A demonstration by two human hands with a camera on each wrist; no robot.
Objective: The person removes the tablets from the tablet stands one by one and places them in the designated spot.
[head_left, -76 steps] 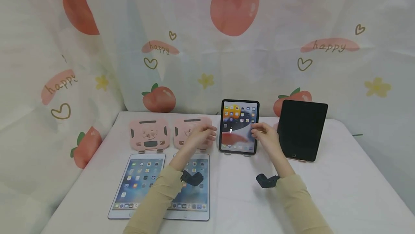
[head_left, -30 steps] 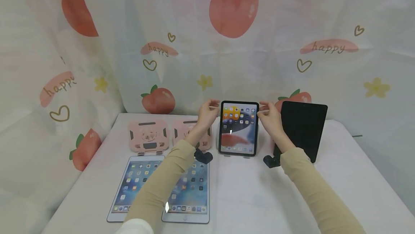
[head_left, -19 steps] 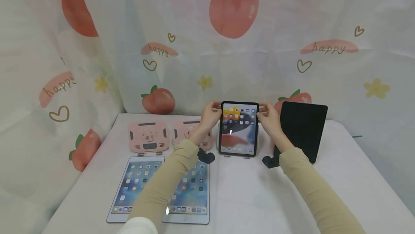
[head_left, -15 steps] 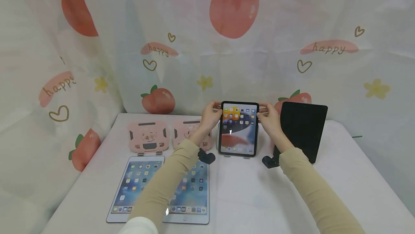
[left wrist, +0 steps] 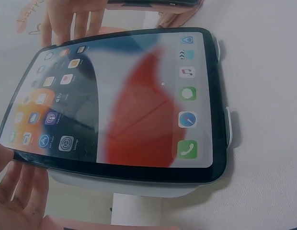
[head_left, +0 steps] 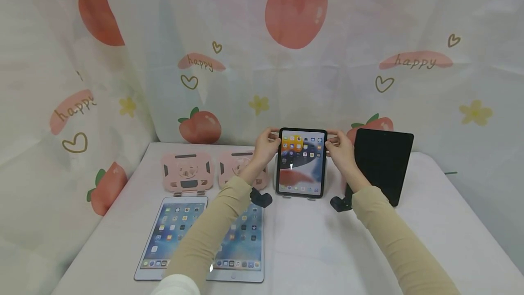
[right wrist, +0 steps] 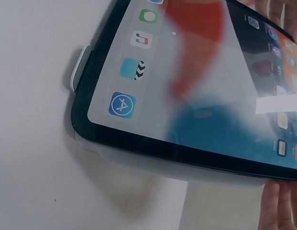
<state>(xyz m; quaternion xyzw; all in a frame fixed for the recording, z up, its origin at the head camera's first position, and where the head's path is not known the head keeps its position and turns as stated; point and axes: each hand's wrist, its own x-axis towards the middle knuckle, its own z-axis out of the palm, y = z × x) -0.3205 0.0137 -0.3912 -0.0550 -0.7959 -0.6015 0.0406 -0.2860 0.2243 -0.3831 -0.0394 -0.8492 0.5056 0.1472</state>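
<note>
A black-edged tablet [head_left: 301, 162] with a lit home screen leans upright on a pale stand [left wrist: 139, 188], whose small lip hooks its lower edge. Its upper left side is held by my left hand [head_left: 265, 147], thumb at the front edge and fingers reaching behind. My right hand [head_left: 341, 149] grips the opposite upper side in the same way. The left wrist view has the left-hand fingers [left wrist: 28, 191] under the tablet's edge. In the right wrist view, the right-hand fingers [right wrist: 281, 206] show below the edge, and the thumb is out of sight.
Two pink stands [head_left: 188, 171] stand at the back left. Before them lie two white tablets [head_left: 172, 231], partly covered by the left sleeve. A dark-screened tablet [head_left: 382, 165] leans upright at right, just behind the right forearm. A printed curtain [head_left: 294, 86] hangs behind the table.
Both hands rose to the tablet's upper corners, the left one from in front of a pink stand. They then closed in on its sides. The tablet looks unmoved, and the last half second shows hardly any motion.
</note>
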